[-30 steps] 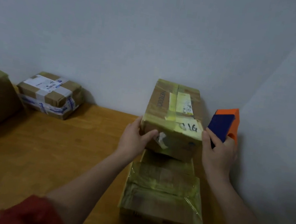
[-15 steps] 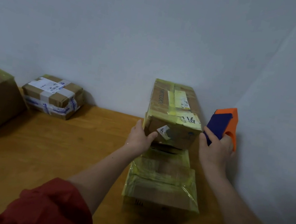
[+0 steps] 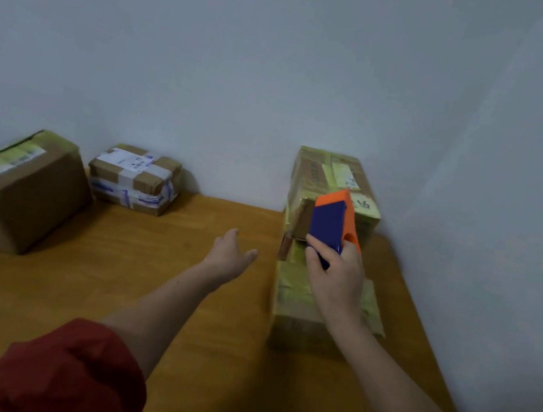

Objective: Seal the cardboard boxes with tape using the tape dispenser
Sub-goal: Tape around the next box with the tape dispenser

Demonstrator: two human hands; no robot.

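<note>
Two taped cardboard boxes are stacked at the table's right corner: the upper box rests on the far end of the lower box, which is wrapped in yellowish tape. My right hand is shut on the orange and blue tape dispenser, held above the lower box in front of the upper one. My left hand hovers open over the table, left of the stack, touching nothing. Two more boxes sit at the left: a large brown one and a smaller one with white labels and blue-printed tape.
The wooden table fills the lower view. Grey walls close in at the back and right, right behind the stack. My red sleeve is at the bottom left.
My left hand let go of the upper box and moved left, open. My right hand with the dispenser swung left in front of the stack. The upper box now rests at the far end of the lower one.
</note>
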